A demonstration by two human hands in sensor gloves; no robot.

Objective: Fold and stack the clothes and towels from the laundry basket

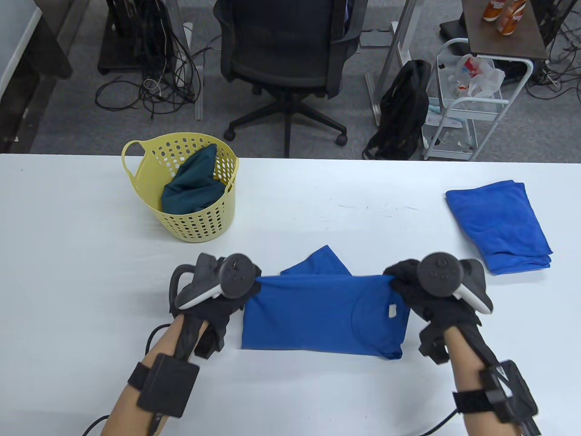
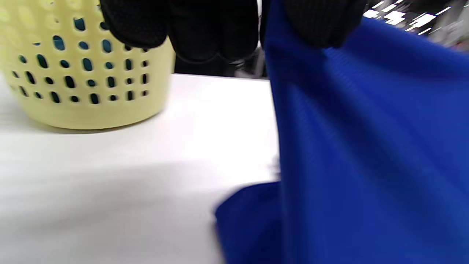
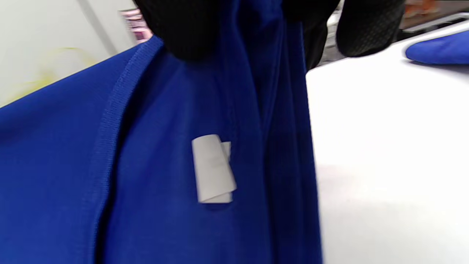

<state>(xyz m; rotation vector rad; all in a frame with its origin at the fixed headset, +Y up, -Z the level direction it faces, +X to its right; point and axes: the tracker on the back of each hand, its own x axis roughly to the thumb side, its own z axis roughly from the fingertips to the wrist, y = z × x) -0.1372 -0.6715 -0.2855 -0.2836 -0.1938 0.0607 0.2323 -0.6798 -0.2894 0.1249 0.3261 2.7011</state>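
Behind the pinched blue shirt [image 1: 317, 313], yellow basket [image 1: 199, 222] left, folded blue towel [image 1: 499, 225] right, both hands' fingers [image 2: 311, 25] gripping its corners.

Bare white table [image 1: 68, 254] lies open left of the left hand [image 1: 213, 290] and along the near edge. The yellow basket [image 1: 190, 218], holding a dark green garment [image 1: 193, 184], stands just beyond the left hand and blocks forward passage there. The folded blue towel [image 1: 499, 225] occupies the far right, near the right hand [image 1: 422, 286]. Between basket and towel, the far table is open. The blue shirt [image 1: 317, 313] fills the span between both hands.
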